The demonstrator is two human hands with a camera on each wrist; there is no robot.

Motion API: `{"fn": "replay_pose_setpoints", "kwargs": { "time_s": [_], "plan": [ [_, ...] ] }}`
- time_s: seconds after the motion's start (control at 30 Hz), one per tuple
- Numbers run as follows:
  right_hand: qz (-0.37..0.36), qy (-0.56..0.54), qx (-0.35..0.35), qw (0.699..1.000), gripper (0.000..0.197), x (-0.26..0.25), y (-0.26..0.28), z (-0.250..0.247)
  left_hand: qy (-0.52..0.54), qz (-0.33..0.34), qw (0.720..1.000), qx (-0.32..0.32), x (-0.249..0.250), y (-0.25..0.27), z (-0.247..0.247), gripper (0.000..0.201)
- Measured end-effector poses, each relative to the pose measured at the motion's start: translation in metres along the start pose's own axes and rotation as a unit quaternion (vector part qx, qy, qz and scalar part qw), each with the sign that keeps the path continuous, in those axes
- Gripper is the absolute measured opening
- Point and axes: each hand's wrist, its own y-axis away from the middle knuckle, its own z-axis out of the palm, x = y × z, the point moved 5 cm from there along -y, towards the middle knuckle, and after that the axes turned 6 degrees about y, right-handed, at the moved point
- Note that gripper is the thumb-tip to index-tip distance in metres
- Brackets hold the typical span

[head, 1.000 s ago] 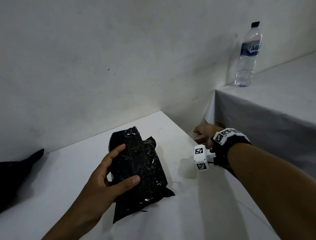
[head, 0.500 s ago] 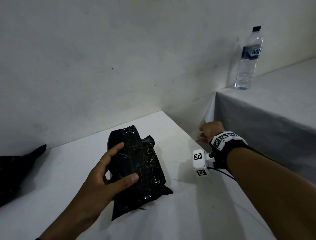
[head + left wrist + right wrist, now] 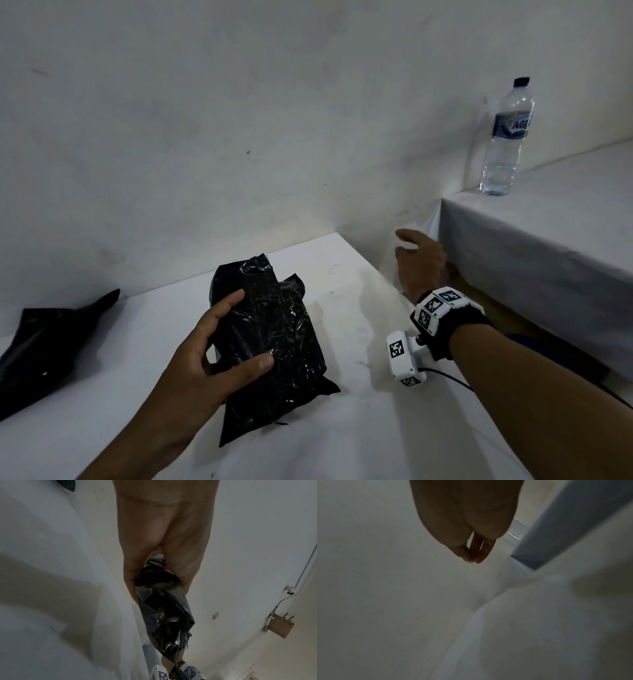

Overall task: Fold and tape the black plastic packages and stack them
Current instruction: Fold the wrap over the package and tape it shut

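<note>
A crinkled black plastic package (image 3: 274,335) lies folded on the white table (image 3: 342,438). My left hand (image 3: 250,329) grips its near left side, thumb on top and fingers curled along the left edge. The left wrist view shows the package (image 3: 164,615) clamped between thumb and fingers. My right hand (image 3: 407,246) reaches past the table's right edge. In the right wrist view its thumb and fingertips (image 3: 473,560) meet in a pinch. A faint clear tape strip (image 3: 465,572) seems to trail from them; it is hard to make out.
Another black plastic package (image 3: 44,339) lies flat at the table's left end by the wall. A taller table under a grey cloth (image 3: 548,257) stands to the right, with a water bottle (image 3: 507,137) on its back corner. A narrow gap separates the two tables.
My right hand has moved away from the table edge, up and toward the wall in the gap. The left hand and the package have stayed where they were.
</note>
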Motion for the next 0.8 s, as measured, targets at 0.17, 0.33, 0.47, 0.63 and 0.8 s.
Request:
{"fn": "replay_pose_setpoints", "kwargs": {
  "time_s": [0.17, 0.33, 0.47, 0.63, 0.8],
  "plan": [
    [-0.089, -0.087, -0.06, 0.99, 0.038, -0.074, 0.011, -0.019, -0.011, 0.024, 1.0, 0.01, 0.012, 0.016, -0.017, 0.083],
    [-0.099, -0.239, -0.223, 0.94, 0.049, -0.138, 0.073, -0.037, -0.032, 0.046, 0.998, 0.008, 0.027, 0.038, -0.033, 0.086],
    [-0.137, -0.277, -0.32, 0.896, 0.053, -0.183, 0.14, -0.056, -0.043, 0.061, 0.997, 0.012, 0.04, 0.058, -0.052, 0.088],
    [-0.183, -0.266, -0.401, 0.857, 0.057, -0.23, 0.212, -0.075, -0.063, 0.078, 0.995, 0.013, 0.051, 0.087, -0.082, 0.088],
    [-0.205, -0.24, -0.452, 0.834, 0.059, -0.259, 0.272, -0.071, -0.051, 0.1, 0.994, 0.007, 0.057, 0.115, -0.109, 0.091]
  ]
}}
